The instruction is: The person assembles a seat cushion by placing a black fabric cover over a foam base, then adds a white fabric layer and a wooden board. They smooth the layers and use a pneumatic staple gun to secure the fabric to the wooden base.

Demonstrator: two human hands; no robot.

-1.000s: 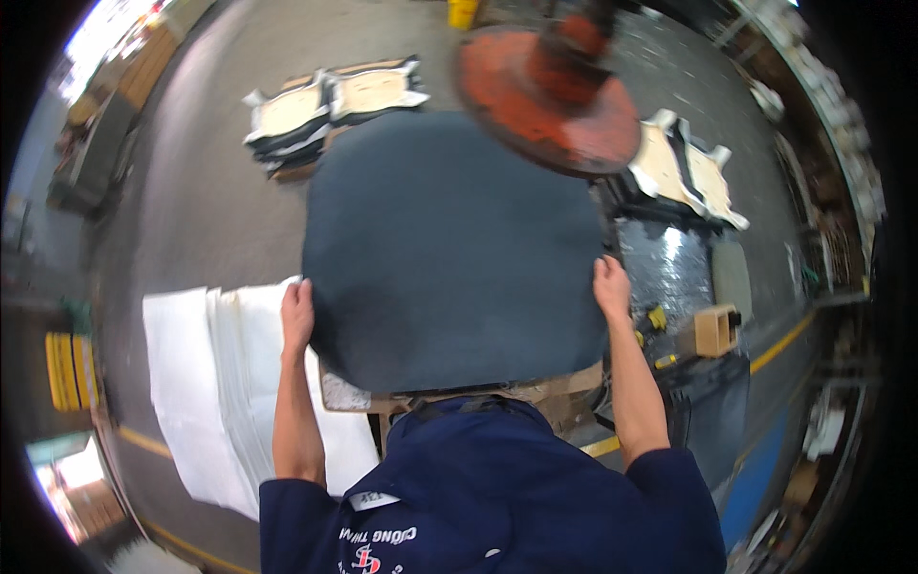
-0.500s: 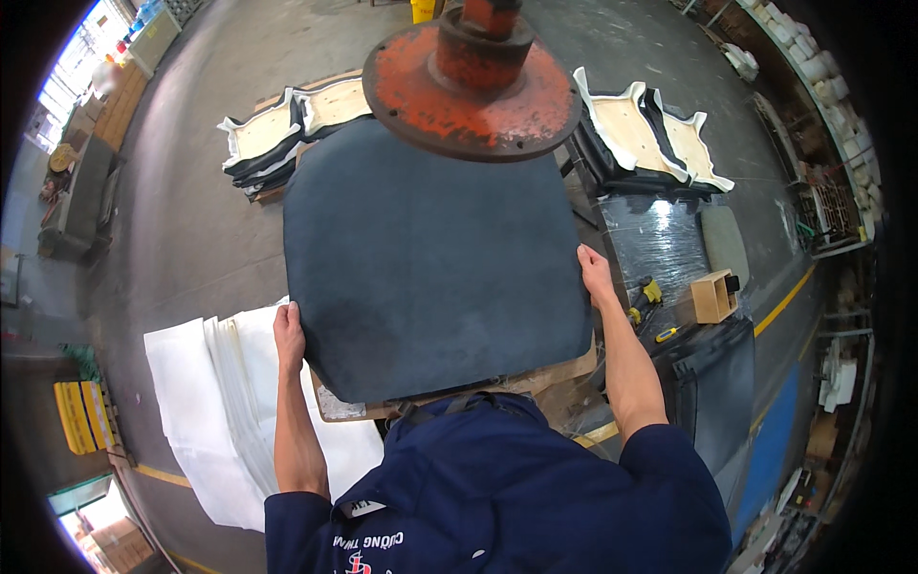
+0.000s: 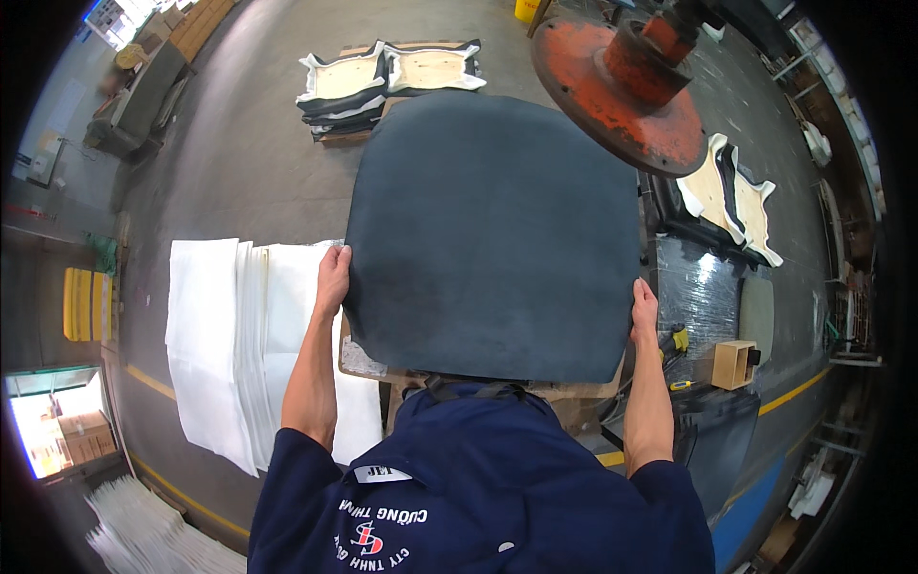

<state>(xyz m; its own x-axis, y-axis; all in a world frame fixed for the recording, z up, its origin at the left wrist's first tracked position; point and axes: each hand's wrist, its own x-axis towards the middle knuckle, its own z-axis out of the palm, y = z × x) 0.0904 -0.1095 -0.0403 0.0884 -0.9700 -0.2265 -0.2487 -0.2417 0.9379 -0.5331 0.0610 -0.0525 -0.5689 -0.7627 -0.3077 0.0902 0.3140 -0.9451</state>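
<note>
A broad dark blue-grey seat cushion (image 3: 492, 244) with rounded corners lies across the middle, its smooth face up. My left hand (image 3: 333, 275) grips its left edge. On the right edge, lower down, my right hand (image 3: 644, 308) is closed on it. Fingers of both hands are partly hidden at the cushion's rim. Under the near edge, part of a brown board (image 3: 564, 392) shows. Above the far right corner hangs a round, worn red-orange metal disc (image 3: 612, 91) on a shaft.
White sheets (image 3: 206, 335) are stacked at left. Black-covered panels with pale wooden backs (image 3: 344, 77) are piled at the far left, and more panels (image 3: 712, 187) at right. On the film-wrapped surface (image 3: 684, 277) stand a small wooden box (image 3: 733, 365) and a yellow-black tool (image 3: 677, 344).
The whole view has turned, so the disc, panels and cushion sit farther right. Both hands still hold the cushion by its two sides.
</note>
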